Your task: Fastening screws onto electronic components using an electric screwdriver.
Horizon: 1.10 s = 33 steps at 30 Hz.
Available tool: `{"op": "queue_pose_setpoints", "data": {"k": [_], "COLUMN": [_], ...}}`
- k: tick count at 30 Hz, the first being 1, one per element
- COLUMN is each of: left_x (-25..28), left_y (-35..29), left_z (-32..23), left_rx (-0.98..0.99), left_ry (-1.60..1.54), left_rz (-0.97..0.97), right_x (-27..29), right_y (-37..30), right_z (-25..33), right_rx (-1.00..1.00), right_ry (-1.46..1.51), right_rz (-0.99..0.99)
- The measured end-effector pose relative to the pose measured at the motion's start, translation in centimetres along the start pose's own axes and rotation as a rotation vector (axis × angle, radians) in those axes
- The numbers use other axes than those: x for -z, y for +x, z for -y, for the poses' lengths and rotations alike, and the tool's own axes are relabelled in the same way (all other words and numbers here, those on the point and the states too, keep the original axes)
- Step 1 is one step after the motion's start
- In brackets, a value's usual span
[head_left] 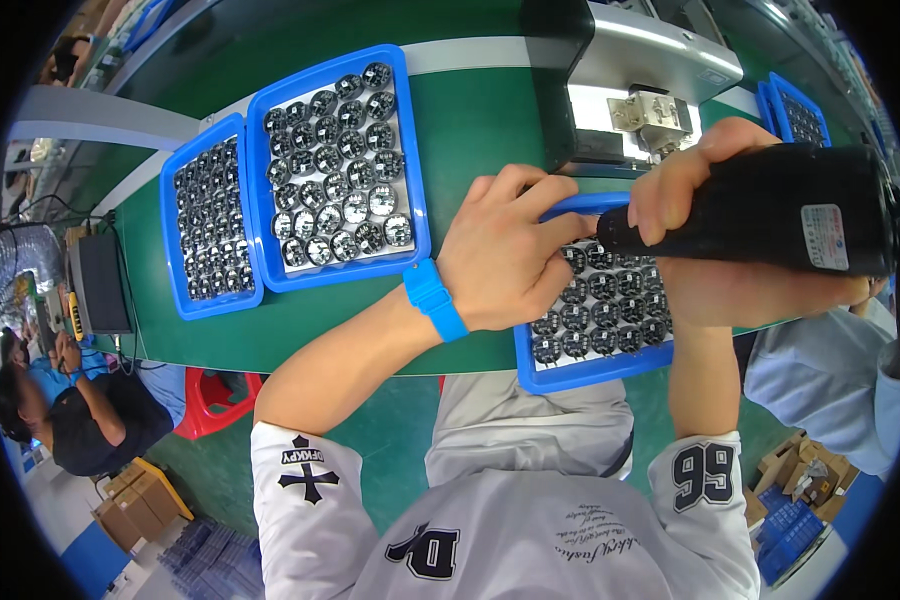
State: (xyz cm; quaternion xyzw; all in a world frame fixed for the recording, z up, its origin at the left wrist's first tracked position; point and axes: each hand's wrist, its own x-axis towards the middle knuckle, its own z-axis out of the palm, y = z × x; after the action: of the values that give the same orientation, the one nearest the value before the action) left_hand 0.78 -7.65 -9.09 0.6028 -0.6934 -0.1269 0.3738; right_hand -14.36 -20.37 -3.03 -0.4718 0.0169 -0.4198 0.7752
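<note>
My right hand [690, 190] is wrapped round a thick black electric screwdriver [760, 212] with a pale label, its narrow nose pointing left. Close to that nose, my left hand [505, 250], with a blue band on the wrist, has its fingers bent and drawn together; whatever they hold is hidden. Both hands are over a blue tray [595, 380] with rows of small round, shiny black parts [604, 314]. The hands and the tool cover the tray's far part.
Two more blue trays [419, 200] [175, 270] of similar parts lie to the left on the green table [475, 110]. Behind my hands stands a grey and black machine with a metal fixture [655, 118]. Further trays [800, 115] sit at the far right. People [90, 410] sit on both sides.
</note>
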Motion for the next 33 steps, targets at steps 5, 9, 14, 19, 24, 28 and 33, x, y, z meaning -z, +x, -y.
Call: {"op": "queue_pose_setpoints", "data": {"k": [5,9,14,19,24,28,33], "left_x": [0.0,0.0,0.1,0.0,-0.1,0.0,0.0], "left_y": [0.2,0.1,0.1,0.1,0.1,0.1,0.2], "left_z": [-0.1,0.0,-0.1,-0.1,-0.1,-0.2,-0.4], "left_rx": [-0.005,-0.007,-0.003,-0.005,-0.01,-0.003,-0.013], "left_ry": [0.0,0.009,0.01,0.003,0.026,0.037,0.054], "left_rz": [-0.011,-0.005,0.001,-0.003,0.007,0.02,0.033], "right_x": [-0.9,-1.1,-0.7,-0.9,-1.1,-0.4,-0.2], "right_y": [-0.3,-0.1,-0.1,0.0,0.1,0.4,0.1], "right_z": [0.8,0.4,0.1,-0.4,-1.0,-0.3,-1.0], "right_rx": [-0.011,-0.008,0.025,0.062,0.096,-0.001,0.129], "right_ry": [-0.1,-0.089,-0.073,-0.025,0.061,-0.19,-0.104], "right_rz": [-0.123,-0.131,-0.066,0.001,-0.008,0.141,0.103]}}
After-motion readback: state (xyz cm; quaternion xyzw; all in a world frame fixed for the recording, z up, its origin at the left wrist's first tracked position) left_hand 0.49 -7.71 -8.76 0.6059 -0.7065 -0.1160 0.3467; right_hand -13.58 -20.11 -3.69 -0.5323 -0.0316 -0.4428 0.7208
